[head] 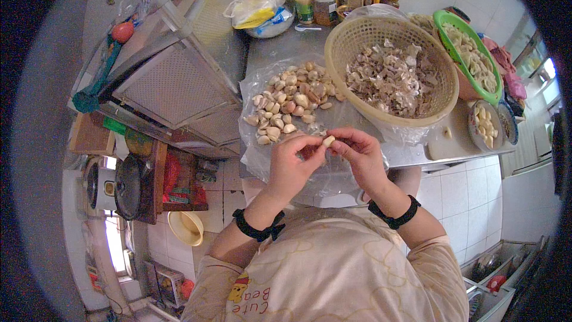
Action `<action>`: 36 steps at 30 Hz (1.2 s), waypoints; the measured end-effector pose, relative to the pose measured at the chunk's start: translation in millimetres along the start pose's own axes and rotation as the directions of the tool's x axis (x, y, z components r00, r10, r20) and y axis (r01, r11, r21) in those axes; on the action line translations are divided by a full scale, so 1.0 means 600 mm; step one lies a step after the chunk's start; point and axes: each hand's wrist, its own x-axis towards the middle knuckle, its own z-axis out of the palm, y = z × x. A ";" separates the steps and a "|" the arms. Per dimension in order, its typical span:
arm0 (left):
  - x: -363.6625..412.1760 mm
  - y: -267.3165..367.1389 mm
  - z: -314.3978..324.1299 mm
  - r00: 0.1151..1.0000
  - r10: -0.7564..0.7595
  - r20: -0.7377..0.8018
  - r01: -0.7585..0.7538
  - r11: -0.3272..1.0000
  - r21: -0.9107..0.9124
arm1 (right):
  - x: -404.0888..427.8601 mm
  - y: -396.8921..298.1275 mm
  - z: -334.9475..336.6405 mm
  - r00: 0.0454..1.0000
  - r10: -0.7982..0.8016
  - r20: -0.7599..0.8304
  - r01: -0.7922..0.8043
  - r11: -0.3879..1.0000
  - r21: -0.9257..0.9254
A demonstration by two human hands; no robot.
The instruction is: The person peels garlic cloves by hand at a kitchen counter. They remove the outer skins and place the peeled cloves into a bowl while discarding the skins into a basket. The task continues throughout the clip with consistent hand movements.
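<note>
Between my two hands, at the table's near edge, is one pale garlic clove (329,141). My left hand (292,161) pinches it from the left and my right hand (359,156) from the right, with thumbs and forefingers. A bit of loose skin shows just behind the fingertips. Beyond my hands, unpeeled garlic cloves (290,98) lie heaped on a clear plastic sheet (250,161). To the right of the heap, a beige plastic colander (333,80) holds a pile of papery garlic skins (393,80).
At right, a bowl of peeled cloves (486,125) stands by a cutting board (451,145) bearing one clove. Behind it is a green basket (467,53) of dumpling-like food. Bottles and jars (325,6), a white spoon (307,28) and a bowl with bags (270,29) line the back.
</note>
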 end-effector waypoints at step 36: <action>-0.002 -0.024 -0.004 0.994 -0.112 0.007 0.112 0.990 -0.091 | 0.004 0.001 0.007 0.999 -0.009 0.034 0.007 0.999 0.032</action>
